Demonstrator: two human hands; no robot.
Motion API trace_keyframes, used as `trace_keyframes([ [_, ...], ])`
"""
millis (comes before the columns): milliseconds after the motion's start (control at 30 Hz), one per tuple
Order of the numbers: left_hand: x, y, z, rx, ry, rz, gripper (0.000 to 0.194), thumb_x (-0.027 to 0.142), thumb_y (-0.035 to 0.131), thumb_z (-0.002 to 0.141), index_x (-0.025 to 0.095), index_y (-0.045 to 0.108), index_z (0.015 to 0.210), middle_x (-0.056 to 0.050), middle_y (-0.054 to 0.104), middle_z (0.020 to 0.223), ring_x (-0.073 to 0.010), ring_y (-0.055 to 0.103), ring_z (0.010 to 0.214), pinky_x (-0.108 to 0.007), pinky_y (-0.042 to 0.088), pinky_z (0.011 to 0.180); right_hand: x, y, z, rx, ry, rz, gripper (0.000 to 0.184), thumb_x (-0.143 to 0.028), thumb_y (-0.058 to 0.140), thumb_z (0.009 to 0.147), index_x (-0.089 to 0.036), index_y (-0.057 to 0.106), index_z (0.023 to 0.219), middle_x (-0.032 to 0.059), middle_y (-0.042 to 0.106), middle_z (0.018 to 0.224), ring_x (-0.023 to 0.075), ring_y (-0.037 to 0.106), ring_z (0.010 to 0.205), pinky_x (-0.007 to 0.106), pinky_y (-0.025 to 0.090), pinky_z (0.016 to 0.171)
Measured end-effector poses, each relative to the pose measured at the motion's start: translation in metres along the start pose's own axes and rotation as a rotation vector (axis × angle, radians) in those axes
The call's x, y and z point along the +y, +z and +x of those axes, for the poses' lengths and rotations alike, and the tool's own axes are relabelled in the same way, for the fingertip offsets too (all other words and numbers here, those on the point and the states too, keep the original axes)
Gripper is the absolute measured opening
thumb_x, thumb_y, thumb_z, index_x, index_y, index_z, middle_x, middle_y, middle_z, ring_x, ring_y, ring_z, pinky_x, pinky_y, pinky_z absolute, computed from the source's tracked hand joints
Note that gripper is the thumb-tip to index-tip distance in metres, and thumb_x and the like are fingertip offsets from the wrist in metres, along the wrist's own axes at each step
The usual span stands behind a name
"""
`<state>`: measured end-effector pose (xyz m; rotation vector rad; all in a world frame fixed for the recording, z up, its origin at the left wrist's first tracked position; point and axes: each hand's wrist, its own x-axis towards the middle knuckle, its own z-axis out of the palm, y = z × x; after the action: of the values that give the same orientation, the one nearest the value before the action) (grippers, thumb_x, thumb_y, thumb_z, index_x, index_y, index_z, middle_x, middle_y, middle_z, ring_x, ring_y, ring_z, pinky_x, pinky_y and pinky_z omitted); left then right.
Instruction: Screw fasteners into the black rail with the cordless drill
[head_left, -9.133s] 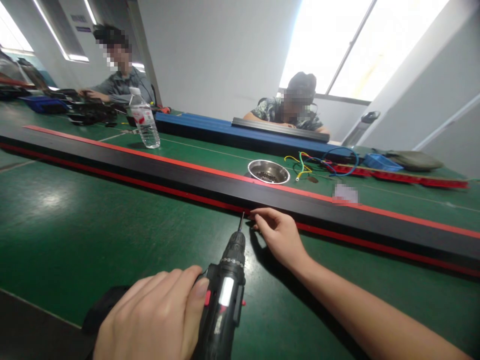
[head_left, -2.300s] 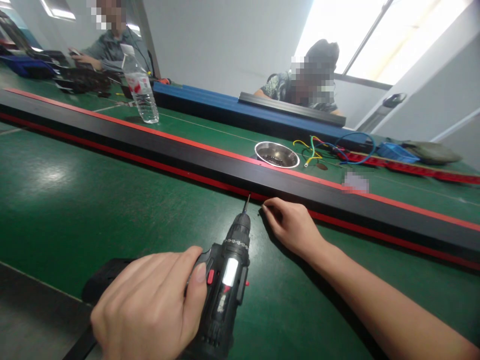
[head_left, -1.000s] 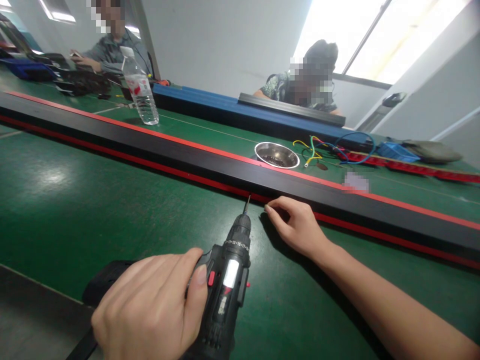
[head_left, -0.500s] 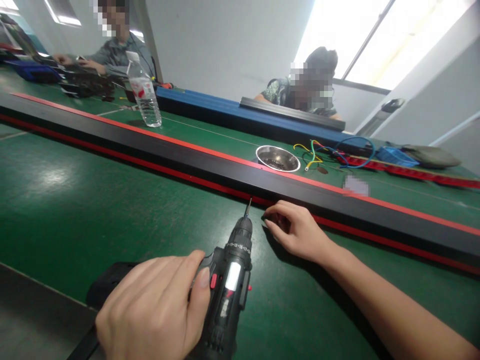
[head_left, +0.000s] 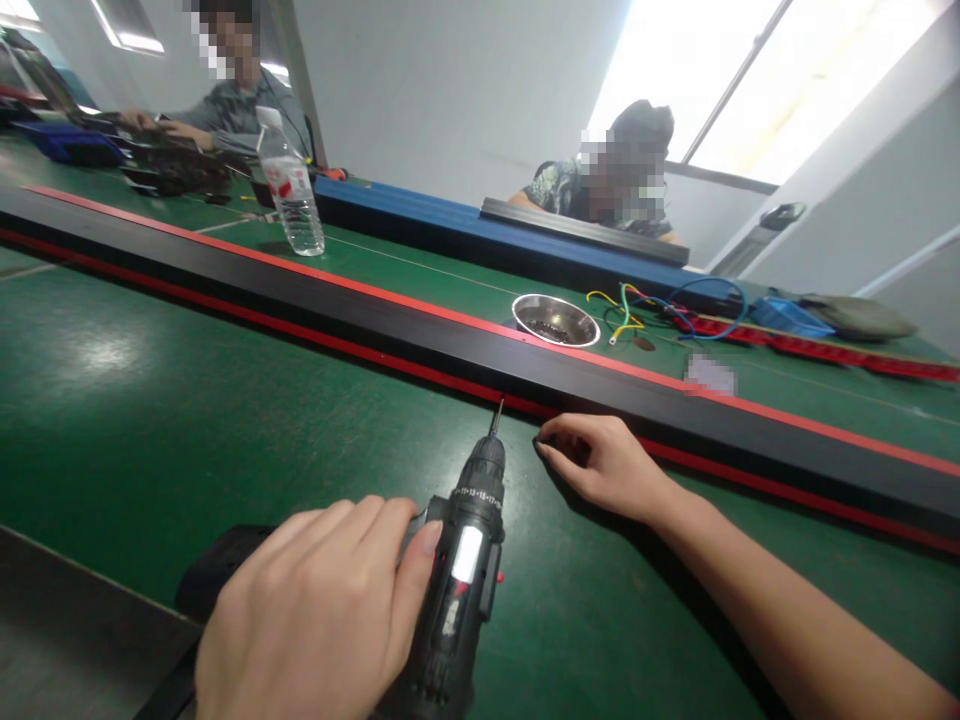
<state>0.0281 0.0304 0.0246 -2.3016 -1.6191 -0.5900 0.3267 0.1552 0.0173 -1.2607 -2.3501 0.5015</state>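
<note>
My left hand [head_left: 315, 610] is wrapped around the grip of a black cordless drill [head_left: 461, 560], which lies low over the green table. Its bit points at the near red edge of a long black rail with red strips [head_left: 360, 315] that crosses the table from left to right. My right hand [head_left: 604, 462] rests on the table just right of the bit, against the rail's near edge. Its fingers are curled and pinched together; what they hold, if anything, is too small to see.
Behind the rail stand a metal bowl of small dark parts [head_left: 555, 320], a bundle of coloured wires [head_left: 637, 305] and a plastic water bottle [head_left: 291, 195]. A blue panel [head_left: 450, 225] lies farther back. Two other people sit at the far side.
The drill bit has drawn back slightly from the rail's red edge. My right hand slid a little to the right and its fingers curled in tighter.
</note>
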Motion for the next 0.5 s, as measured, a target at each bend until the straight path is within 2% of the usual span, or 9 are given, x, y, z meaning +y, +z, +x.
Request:
trace_keyframes([
  [233, 0.002, -0.004, 0.004, 0.006, -0.004, 0.034, 0.036, 0.039, 0.043, 0.105, 0.027, 0.059, 0.076, 0.003, 0.060, 0.065, -0.0210, 0.056, 0.062, -0.038, 0.030, 0.069, 0.007, 0.004, 0.002, 0.036, -0.059, -0.012, 0.010, -0.026, 0.065, 0.103, -0.020, 0.074, 0.100, 0.0060, 0.078, 0.097, 0.0192, 0.071, 0.083, 0.032, 0.055, 0.076],
  [333, 0.001, -0.002, 0.002, 0.054, -0.006, 0.017, 0.038, 0.041, 0.040, 0.107, 0.026, 0.067, 0.086, 0.002, 0.066, 0.070, -0.0213, 0.059, 0.064, -0.038, 0.032, 0.070, 0.005, 0.007, 0.002, 0.078, -0.117, -0.051, 0.008, -0.023, 0.065, 0.104, -0.021, 0.072, 0.102, 0.0062, 0.076, 0.098, 0.0198, 0.071, 0.086, 0.034, 0.056, 0.078],
  [500, -0.001, 0.003, -0.005, 0.132, 0.012, -0.036, 0.030, 0.038, 0.047, 0.105, 0.023, 0.073, 0.100, 0.001, 0.074, 0.082, -0.0204, 0.063, 0.072, -0.038, 0.038, 0.077, -0.001, 0.013, 0.003, 0.145, -0.174, -0.044, 0.007, -0.020, 0.062, 0.105, -0.020, 0.069, 0.104, 0.0077, 0.074, 0.099, 0.0198, 0.070, 0.086, 0.035, 0.057, 0.078],
])
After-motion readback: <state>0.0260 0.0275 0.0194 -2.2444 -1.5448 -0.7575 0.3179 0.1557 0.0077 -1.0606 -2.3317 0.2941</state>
